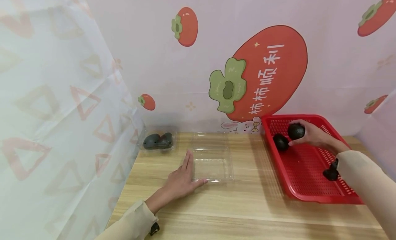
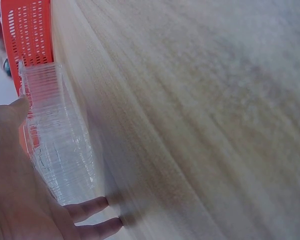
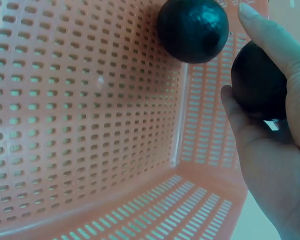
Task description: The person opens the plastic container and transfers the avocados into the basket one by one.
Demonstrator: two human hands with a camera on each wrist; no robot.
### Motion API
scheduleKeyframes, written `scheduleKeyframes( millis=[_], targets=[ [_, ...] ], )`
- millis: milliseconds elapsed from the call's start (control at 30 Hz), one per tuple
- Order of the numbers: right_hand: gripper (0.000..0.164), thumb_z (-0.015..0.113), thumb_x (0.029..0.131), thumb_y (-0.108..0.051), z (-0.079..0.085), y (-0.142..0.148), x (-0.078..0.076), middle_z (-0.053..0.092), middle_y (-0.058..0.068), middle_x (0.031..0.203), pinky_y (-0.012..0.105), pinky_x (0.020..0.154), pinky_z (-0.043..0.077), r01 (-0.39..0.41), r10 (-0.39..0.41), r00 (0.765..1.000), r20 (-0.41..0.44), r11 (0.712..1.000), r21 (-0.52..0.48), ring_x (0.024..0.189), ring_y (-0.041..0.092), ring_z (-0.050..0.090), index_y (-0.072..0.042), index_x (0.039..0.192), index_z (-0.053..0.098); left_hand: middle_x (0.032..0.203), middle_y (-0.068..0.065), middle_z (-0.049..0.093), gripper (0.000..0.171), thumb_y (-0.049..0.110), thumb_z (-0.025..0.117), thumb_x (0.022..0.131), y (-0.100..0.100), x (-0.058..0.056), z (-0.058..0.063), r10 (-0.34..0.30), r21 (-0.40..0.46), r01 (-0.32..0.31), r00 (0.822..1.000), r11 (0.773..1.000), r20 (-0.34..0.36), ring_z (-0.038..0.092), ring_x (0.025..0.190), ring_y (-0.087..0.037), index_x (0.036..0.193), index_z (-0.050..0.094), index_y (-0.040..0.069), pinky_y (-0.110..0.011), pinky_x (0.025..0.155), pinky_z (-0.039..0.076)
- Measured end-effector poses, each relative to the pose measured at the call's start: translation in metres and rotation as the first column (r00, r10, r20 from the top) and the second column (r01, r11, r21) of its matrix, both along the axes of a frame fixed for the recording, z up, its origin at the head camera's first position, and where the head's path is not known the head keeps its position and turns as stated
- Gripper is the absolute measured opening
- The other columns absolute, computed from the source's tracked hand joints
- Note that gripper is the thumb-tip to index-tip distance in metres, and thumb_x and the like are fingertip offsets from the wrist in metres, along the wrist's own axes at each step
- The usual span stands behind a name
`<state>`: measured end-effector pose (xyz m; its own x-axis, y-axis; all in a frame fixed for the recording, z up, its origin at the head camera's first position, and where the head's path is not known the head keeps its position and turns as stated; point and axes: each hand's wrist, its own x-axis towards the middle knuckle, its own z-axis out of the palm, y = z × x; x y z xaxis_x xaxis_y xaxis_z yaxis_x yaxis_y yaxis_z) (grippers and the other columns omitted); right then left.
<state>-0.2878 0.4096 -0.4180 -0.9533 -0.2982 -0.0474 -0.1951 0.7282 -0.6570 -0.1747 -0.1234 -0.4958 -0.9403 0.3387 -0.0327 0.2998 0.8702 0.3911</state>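
Dark, rounded, avocado-like fruit (image 1: 296,131) sits at the right of the frame, wrapped by the thumb and fingers of the right hand (image 1: 310,134), over the red, perforated plastic basket (image 1: 309,171). A 2nd dark, round fruit (image 1: 281,142) lies just beside it, near the basket's left wall. At lower centre, the left hand (image 1: 180,180) grips nothing; its fingers and thumb spread along the left and lower edges of the clear, rectangular plastic container (image 1: 213,164). Best, I judge, is a firm but gentle hold, lifting clear of the rim, with light left-hand pressure steadying the container.
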Motion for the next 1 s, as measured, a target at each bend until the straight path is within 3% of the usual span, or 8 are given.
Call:
scheduleKeyframes(
  millis=[267,633,800,1000],
  targets=[
    [0.08,0.092,0.083,-0.014,-0.009,0.009,-0.002,0.056,0.027,0.135,0.063,0.098,0.052,-0.031,0.03,1.0,0.008,0.998,0.053,0.122,0.043,0.051,0.006,0.145,0.046,0.178,-0.015,0.0,0.12,0.075,0.06,0.095,0.0,0.001,0.0,0.006,0.004,-0.006,1.0,1.0,0.006,0.047,0.146,-0.041,0.17,0.002,0.003,-0.06,0.093,0.055],
    [0.087,0.094,0.08,-0.016,-0.013,0.013,-0.004,0.055,0.033,0.135,0.073,0.102,0.046,-0.029,0.025,0.999,0.043,0.995,0.096,0.123,0.051,0.052,0.011,0.145,0.043,0.178,-0.014,0.0,0.119,0.074,0.061,0.095,0.0,0.001,0.003,0.005,-0.004,-0.005,1.0,1.0,0.007,0.048,0.146,-0.041,0.17,0.0,0.005,-0.06,0.092,0.055],
    [0.086,0.095,0.079,-0.016,-0.016,0.014,-0.005,0.056,0.033,0.133,0.071,0.1,0.049,-0.041,0.037,0.998,0.041,0.994,0.099,0.121,0.051,0.052,0.012,0.143,0.045,0.178,-0.015,0.0,0.12,0.076,0.06,0.094,0.0,0.001,0.001,0.004,0.001,-0.004,1.0,1.0,-0.002,0.05,0.144,-0.041,0.17,0.001,0.003,-0.055,0.084,0.058],
    [0.086,0.095,0.078,-0.013,-0.02,0.015,-0.006,0.056,0.034,0.132,0.071,0.1,0.049,-0.059,0.055,0.998,0.036,0.992,0.114,0.121,0.052,0.052,0.014,0.142,0.045,0.178,-0.015,0.001,0.121,0.078,0.059,0.093,0.001,0.001,0.001,0.006,-0.005,-0.006,1.0,1.0,-0.003,0.051,0.144,-0.041,0.17,0.003,0.003,-0.056,0.086,0.057]
  ],
)
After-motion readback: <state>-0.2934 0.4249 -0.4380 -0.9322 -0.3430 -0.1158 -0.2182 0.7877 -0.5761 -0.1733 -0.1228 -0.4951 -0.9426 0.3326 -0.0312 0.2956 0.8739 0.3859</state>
